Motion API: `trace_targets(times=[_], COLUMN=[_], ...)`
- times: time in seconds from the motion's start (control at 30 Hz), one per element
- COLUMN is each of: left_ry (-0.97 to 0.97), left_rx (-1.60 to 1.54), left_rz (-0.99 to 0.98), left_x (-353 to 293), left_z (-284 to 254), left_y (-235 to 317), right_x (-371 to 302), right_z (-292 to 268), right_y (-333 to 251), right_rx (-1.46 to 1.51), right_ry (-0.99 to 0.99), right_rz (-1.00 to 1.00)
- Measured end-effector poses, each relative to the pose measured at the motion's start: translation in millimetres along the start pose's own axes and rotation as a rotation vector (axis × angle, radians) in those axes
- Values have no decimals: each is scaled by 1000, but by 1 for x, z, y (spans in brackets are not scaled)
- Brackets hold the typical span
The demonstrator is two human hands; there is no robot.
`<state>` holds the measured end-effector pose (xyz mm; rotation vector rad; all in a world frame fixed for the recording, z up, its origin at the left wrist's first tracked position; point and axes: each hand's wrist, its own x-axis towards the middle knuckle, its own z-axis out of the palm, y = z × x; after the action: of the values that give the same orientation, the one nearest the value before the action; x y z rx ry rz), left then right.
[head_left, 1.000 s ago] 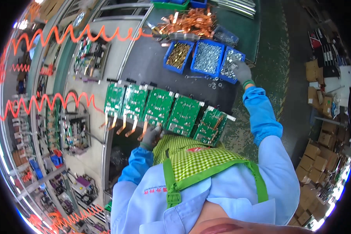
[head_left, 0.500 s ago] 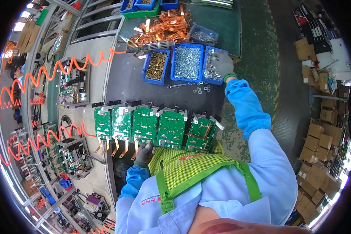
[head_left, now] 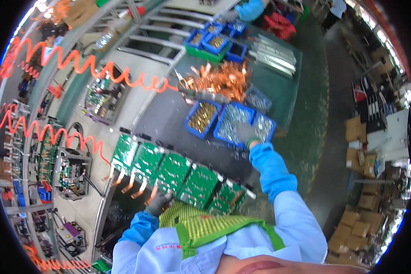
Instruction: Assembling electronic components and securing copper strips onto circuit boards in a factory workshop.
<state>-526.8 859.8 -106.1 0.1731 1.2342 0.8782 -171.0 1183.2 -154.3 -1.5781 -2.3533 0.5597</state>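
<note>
My gloved right hand (head_left: pixel 245 133) reaches over the middle blue bin (head_left: pixel 220 132) of small silver fasteners, beside a smaller blue bin (head_left: pixel 272 135) of silver hardware. Motion blur smears its fingers. Near my apron, my gloved left hand (head_left: pixel 159 203) is closed, its fingers curled at the near edge of a row of green circuit boards (head_left: pixel 174 172). What it holds, if anything, is too small to make out. Bent copper strips (head_left: pixel 129 186) stick out from the boards' near edge, just left of that hand.
A blue bin of brass-coloured fasteners (head_left: pixel 201 118) stands left of the silver ones. Behind lie a power screwdriver (head_left: pixel 205 95) on an orange coiled hose (head_left: pixel 137 82), a pile of copper pieces (head_left: pixel 226 80) and metal bars (head_left: pixel 274 55). Another person's blue sleeve (head_left: pixel 250 10) shows at the far end.
My right hand has gone from the right-hand silver bin to the middle one. My left hand stays by the boards' near edge. The whole view has turned and shifted.
</note>
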Motion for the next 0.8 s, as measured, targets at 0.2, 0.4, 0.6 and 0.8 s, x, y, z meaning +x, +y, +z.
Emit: trace_targets(times=[0.2,0.4,0.6,0.8], left_ry=[23,6,15,-34], left_rx=[22,-23,-55,-106], left_rz=[-97,-81,-71,-82], left_x=[12,11,9,18], left_z=[-4,-9,-2,-5], left_y=[-8,-17,-4,-7], right_x=[26,18,15,-11], right_z=[8,11,0,-72], right_y=[-26,-29,-39,-97], right_rx=[-263,-202,-143,306], right_ry=[-268,-3,-31,83], right_rz=[168,116,312,171])
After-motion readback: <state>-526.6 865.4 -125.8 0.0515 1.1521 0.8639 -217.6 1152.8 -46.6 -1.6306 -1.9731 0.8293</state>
